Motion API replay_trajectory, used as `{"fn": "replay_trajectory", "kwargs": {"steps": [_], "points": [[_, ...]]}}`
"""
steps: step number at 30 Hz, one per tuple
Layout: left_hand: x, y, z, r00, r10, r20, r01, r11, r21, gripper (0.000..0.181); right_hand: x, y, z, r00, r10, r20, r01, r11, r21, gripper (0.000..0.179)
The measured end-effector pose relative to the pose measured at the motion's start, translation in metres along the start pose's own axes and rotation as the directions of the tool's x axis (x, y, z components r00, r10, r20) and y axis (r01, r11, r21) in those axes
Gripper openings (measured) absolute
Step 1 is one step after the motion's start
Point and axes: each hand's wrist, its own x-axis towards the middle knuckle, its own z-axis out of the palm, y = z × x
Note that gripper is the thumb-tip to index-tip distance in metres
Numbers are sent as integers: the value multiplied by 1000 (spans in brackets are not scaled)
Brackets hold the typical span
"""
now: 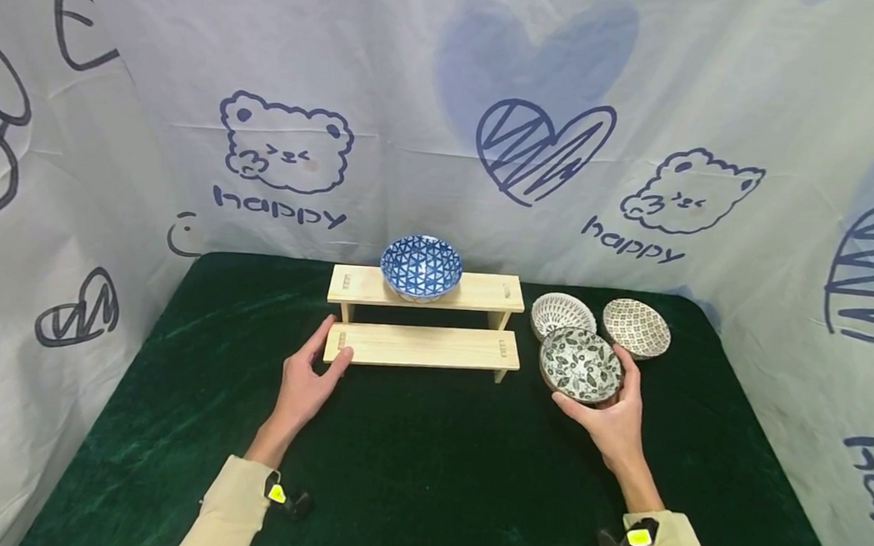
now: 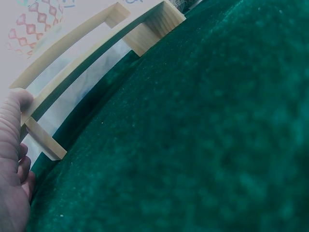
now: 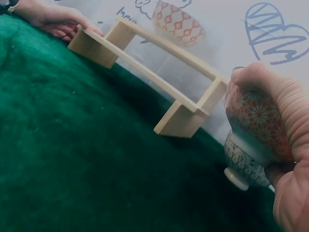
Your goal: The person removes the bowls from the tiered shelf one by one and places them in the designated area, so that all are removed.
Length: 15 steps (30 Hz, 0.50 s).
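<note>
A two-tier wooden stand (image 1: 422, 346) has its lower left end in the grip of my left hand (image 1: 306, 386). That thumb lies over the board's edge, with the fingers around the end. My right hand (image 1: 612, 413) holds a bowl (image 1: 581, 365) by its right and near rim. Dark leaves pattern its inside, and red flowers cover its outside (image 3: 258, 113) in the right wrist view. The held bowl overlaps a white bowl with dark dashes (image 1: 561, 312). On the upper tier sits a blue-and-white bowl (image 1: 421, 267), red-patterned on its outside (image 3: 178, 23).
A brown-patterned bowl (image 1: 636, 328) rests at the right, behind my right hand. Dark green cloth (image 1: 425, 464) covers the table. A white curtain (image 1: 418, 96) with blue drawings hangs close behind the stand and along both sides.
</note>
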Motion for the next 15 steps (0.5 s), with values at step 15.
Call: {"fn": "replay_trajectory", "kwargs": {"steps": [15], "points": [[-1,0,1,1000,-8,-11,8,1000,-5,68,-20,21,-9,992,128,-5,-127,974,-188,116]]}}
